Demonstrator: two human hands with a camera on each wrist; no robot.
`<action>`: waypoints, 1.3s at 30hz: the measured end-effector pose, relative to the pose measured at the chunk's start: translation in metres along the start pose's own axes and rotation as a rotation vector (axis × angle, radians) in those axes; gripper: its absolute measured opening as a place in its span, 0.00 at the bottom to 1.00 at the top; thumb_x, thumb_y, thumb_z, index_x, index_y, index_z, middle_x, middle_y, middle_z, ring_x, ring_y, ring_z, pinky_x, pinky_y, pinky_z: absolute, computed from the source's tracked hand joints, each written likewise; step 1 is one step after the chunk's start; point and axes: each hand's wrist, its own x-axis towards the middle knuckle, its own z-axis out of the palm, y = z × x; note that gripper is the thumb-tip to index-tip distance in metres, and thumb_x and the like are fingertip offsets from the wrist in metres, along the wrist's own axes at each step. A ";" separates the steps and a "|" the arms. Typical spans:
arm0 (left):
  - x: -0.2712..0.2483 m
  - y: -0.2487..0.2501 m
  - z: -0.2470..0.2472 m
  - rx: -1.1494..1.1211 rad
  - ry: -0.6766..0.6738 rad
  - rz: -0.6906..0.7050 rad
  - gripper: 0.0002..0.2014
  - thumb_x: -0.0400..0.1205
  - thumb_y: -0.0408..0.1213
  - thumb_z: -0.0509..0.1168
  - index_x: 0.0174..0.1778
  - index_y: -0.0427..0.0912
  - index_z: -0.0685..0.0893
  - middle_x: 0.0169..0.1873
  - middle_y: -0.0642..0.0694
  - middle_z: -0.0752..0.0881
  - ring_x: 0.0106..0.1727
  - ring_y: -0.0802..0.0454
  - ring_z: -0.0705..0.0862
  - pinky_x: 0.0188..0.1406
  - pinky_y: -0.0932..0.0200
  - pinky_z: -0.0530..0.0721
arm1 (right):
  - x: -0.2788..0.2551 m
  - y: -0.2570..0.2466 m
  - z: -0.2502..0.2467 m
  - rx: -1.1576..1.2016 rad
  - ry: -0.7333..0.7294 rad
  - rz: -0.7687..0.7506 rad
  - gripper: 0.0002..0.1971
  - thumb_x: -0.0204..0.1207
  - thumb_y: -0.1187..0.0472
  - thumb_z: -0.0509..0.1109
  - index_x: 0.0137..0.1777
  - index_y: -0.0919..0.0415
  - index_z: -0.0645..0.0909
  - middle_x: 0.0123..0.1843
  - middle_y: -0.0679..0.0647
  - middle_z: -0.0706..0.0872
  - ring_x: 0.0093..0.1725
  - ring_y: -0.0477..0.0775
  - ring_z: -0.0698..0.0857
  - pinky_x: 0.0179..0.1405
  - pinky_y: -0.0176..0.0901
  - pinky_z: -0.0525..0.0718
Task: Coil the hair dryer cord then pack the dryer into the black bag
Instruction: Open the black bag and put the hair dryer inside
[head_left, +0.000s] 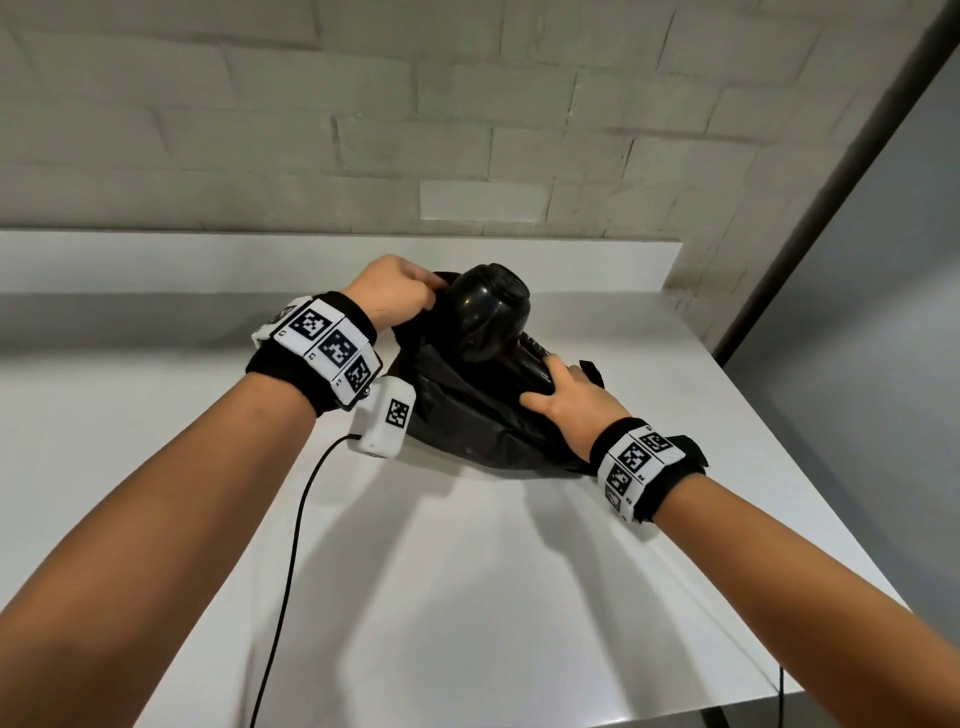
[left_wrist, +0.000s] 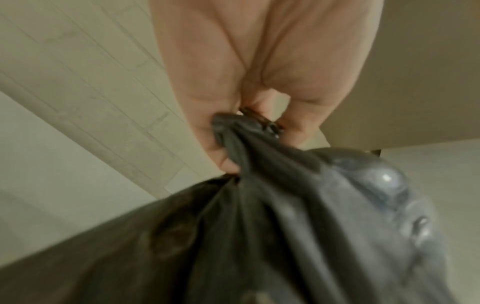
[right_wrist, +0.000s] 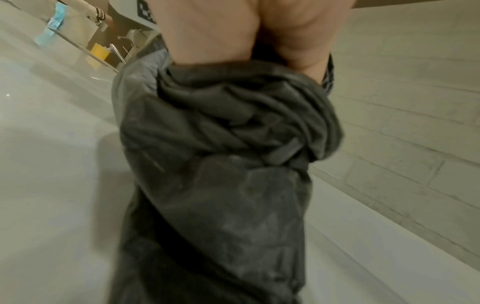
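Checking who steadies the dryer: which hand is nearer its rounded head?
Left. The left hand grips the black bag rim right beside the hair dryer head; the right hand rests lower, by the handle.

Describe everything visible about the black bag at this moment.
The bag is black, thin crinkled fabric with a dull sheen, lying slumped on the white table. Its mouth faces away from the person, and the glossy black dryer stands partly inside, its rounded head still out. The left hand pinches a bunched part of the rim beside the dryer's head; the right hand grips gathered fabric at the other side. A short black tab shows by the right hand.
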 end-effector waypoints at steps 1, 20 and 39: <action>-0.002 0.001 -0.001 -0.070 -0.040 0.031 0.22 0.72 0.20 0.60 0.60 0.38 0.84 0.50 0.40 0.85 0.50 0.50 0.81 0.48 0.64 0.81 | 0.000 0.000 0.000 -0.003 -0.004 0.004 0.25 0.74 0.70 0.62 0.67 0.46 0.68 0.72 0.64 0.57 0.63 0.69 0.71 0.56 0.56 0.83; -0.023 -0.004 0.043 -0.335 -0.038 0.543 0.18 0.80 0.24 0.57 0.66 0.42 0.74 0.60 0.49 0.80 0.56 0.78 0.79 0.65 0.79 0.69 | -0.009 -0.006 0.004 -0.072 0.006 0.037 0.20 0.78 0.66 0.59 0.68 0.51 0.70 0.73 0.62 0.59 0.62 0.66 0.71 0.51 0.55 0.81; -0.022 -0.013 0.028 0.017 -0.050 0.388 0.36 0.63 0.29 0.78 0.68 0.48 0.77 0.50 0.52 0.85 0.40 0.82 0.81 0.49 0.89 0.72 | -0.020 0.017 0.016 0.270 0.285 -0.029 0.32 0.54 0.61 0.58 0.63 0.43 0.66 0.62 0.62 0.77 0.58 0.67 0.78 0.59 0.60 0.76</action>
